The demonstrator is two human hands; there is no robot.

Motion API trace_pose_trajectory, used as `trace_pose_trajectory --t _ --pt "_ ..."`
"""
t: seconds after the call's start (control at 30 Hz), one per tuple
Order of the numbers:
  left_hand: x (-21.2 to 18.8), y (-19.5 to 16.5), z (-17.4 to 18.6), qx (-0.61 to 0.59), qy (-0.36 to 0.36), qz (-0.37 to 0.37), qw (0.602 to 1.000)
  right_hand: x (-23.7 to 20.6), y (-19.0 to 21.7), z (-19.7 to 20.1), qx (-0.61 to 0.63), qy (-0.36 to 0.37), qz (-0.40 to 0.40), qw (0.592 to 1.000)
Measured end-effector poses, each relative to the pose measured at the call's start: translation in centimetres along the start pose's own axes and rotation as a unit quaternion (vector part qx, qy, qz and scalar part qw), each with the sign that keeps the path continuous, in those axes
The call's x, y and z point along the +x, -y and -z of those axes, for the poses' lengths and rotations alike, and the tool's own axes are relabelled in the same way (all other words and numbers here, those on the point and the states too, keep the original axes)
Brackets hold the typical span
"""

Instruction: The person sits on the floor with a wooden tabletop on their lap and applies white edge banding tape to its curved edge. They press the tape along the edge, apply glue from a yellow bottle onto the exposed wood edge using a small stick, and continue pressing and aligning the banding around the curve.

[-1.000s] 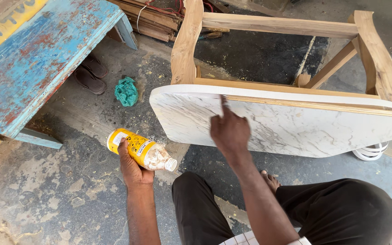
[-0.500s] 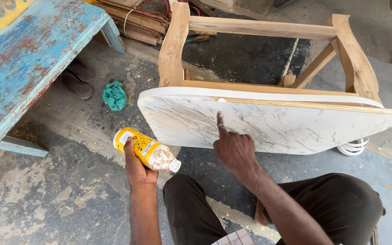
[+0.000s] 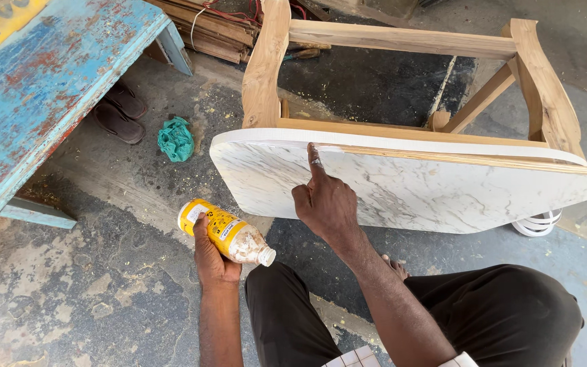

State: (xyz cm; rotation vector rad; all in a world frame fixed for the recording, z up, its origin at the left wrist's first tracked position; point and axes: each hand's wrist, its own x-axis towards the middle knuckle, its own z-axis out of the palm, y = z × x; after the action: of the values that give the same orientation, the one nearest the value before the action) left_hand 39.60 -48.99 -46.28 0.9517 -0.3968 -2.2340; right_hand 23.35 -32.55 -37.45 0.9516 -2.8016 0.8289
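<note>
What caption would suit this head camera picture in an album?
Right hand runs a fingertip along the marble-patterned tabletop edge; left hand holds a yellow-labelled bottle.

Seen from above, lower half of the frame: a person in dark, near-black trousers (image 3: 511, 312), the cloth loose and creased over both legs; bare forearms, no sleeves reaching the wrists; no watch, ring or glove on the left hand (image 3: 213, 258) or the right hand (image 3: 326, 202); a pale smear on the right forefinger; at the bottom edge, a strip of white shirt (image 3: 354, 358) with a thin dark check; a bare foot (image 3: 395, 266) showing between the legs.
</note>
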Motion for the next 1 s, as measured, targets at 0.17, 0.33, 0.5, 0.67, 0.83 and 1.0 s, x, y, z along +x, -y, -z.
trace_pose_trajectory --t 0.17,0.33,0.5,0.67,0.83,1.0 --pt "-0.1 -0.3 0.2 0.000 -0.004 -0.007 1.000 1.5 -2.9 0.3 -0.058 -0.008 -0.038 0.998" --pt "-0.4 -0.4 0.1 0.002 -0.011 -0.008 1.000 1.9 -4.2 2.7 -0.118 -0.015 -0.071 0.990" --pt "-0.5 -0.2 -0.1 0.006 -0.016 -0.004 1.000 1.8 -0.1 0.2 -0.055 0.016 -0.050 0.997" --pt "-0.7 -0.4 0.0 0.010 -0.003 -0.001 1.000 1.2 0.4 -0.7 -0.084 -0.049 0.031 0.995" --pt "-0.7 -0.1 0.0 0.011 -0.005 -0.007 1.000 1.5 -0.3 0.1 -0.050 -0.007 -0.068 0.996" --pt "-0.6 0.3 -0.2 -0.007 0.019 -0.008 1.000 2.7 1.6 -1.7 -0.022 -0.046 0.017 0.999"
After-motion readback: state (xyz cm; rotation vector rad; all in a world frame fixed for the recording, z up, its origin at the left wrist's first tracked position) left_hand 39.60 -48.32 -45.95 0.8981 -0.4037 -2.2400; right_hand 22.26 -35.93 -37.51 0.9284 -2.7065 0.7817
